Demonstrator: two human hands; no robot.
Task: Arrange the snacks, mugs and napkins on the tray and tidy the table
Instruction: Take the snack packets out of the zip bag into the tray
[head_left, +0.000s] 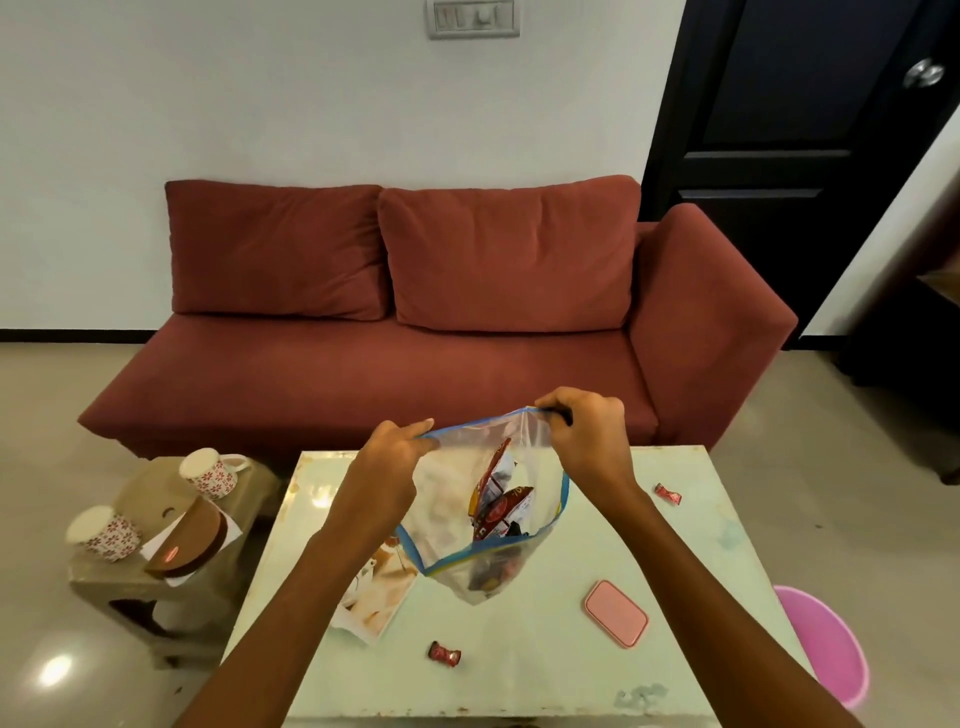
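Note:
Above the pale table (675, 561) I hold a clear zip bag (457, 499) with a blue seal, its mouth pulled apart. My left hand (387, 467) pinches the left rim and my right hand (582, 436) pinches the right rim. Red snack packets (501, 506) lie inside the bag. Two red wrapped candies rest on the table, one near the front (444, 653) and one at the right (667, 493). Two floral mugs (210, 473) (104, 532) lie on a low stool (171, 582) to the left, beside a brown tray (189, 545).
A pink flat case (615, 613) and a printed paper (374, 592) lie on the table. A pink bucket (826, 644) stands on the floor at the right. A red sofa (415, 322) sits behind the table, with a dark door (779, 104) at the right.

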